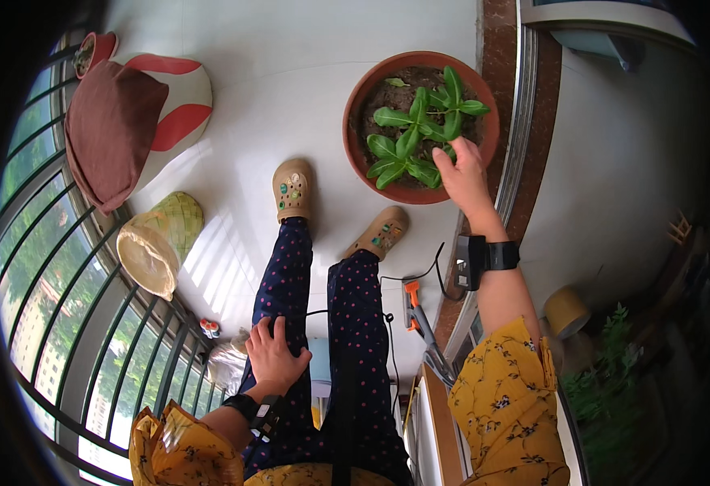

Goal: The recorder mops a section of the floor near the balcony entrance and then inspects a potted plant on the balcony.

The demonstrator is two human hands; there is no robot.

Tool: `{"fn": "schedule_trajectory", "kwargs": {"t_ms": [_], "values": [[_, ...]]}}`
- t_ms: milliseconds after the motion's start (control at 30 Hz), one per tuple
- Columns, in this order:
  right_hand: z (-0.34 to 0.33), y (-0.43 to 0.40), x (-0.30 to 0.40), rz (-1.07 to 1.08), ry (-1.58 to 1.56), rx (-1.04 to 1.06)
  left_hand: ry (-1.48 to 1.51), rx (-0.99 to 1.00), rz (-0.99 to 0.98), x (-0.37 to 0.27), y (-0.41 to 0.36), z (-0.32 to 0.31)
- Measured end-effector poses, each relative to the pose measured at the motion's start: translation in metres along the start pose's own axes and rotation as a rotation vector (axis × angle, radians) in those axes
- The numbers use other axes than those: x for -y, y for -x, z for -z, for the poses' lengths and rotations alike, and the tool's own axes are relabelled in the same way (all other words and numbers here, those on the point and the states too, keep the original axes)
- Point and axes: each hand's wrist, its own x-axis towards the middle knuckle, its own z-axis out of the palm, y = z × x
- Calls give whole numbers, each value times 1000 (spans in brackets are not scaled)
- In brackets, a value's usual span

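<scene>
My right hand (465, 176) reaches over the rim of a round terracotta-coloured plant pot (355, 164). Its thumb and index finger are at the leaves of a green leafy plant (408, 130); whether they pinch a leaf cannot be made out, as the other fingers are hidden. Dark soil (376, 100) shows around the plants, and one loose leaf (396, 82) lies on it. On my left thigh, in dark dotted trousers (282, 267), rests my left hand (274, 358), fingers spread and holding nothing. Each wrist wears a strapped black device.
A metal sliding-door track (516, 121) runs right of the pot. On the left stand a woven basket (188, 219) with a cloth lining, a brown cloth (112, 121) over a red-and-white container, and window railings (93, 322). A grey-and-orange tool (421, 322) and black cable (415, 277) are near my right foot.
</scene>
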Motion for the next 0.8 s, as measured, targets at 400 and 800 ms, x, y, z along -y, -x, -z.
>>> {"fn": "schedule_trajectory", "kwargs": {"t_ms": [400,800], "values": [[-10,17,25,190,114,-89,-48,22,6,-7,1,5],[-49,14,76,69,127,-136,-48,21,-3,-7,0,5]]}}
